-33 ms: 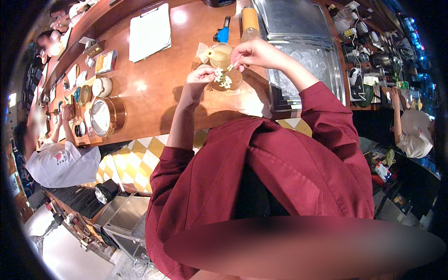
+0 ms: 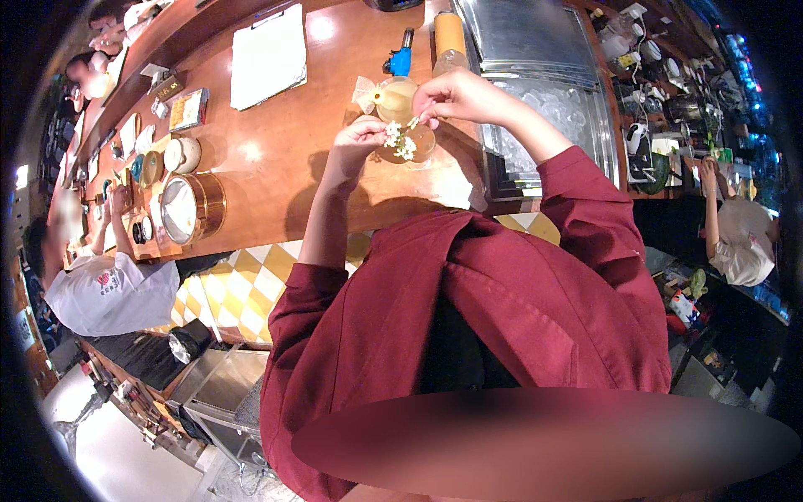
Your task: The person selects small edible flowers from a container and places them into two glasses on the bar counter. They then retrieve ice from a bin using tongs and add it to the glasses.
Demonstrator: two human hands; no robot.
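Note:
A sprig of small white flowers (image 2: 404,148) hangs over the wooden counter, between my two hands. My left hand (image 2: 360,138) pinches it from the left with thumb and fingertips. From the right, my right hand (image 2: 452,94) closes its fingertips on a pale piece of the same sprig, which is too small to see fully. Just behind is a round glass of pale yellow drink (image 2: 396,98), with a sheer bow (image 2: 366,94) at its left side. A clear round glass shape (image 2: 423,149) shows beneath the flowers, partly covered by them.
A blue torch (image 2: 401,60) and an orange-yellow bottle (image 2: 449,40) stand behind the drink. To the right is an ice bin (image 2: 535,113). A clipboard with paper (image 2: 269,57) lies far left, a wooden tub (image 2: 207,209) nearer. One co-worker (image 2: 113,289) works at left, another (image 2: 743,238) at right.

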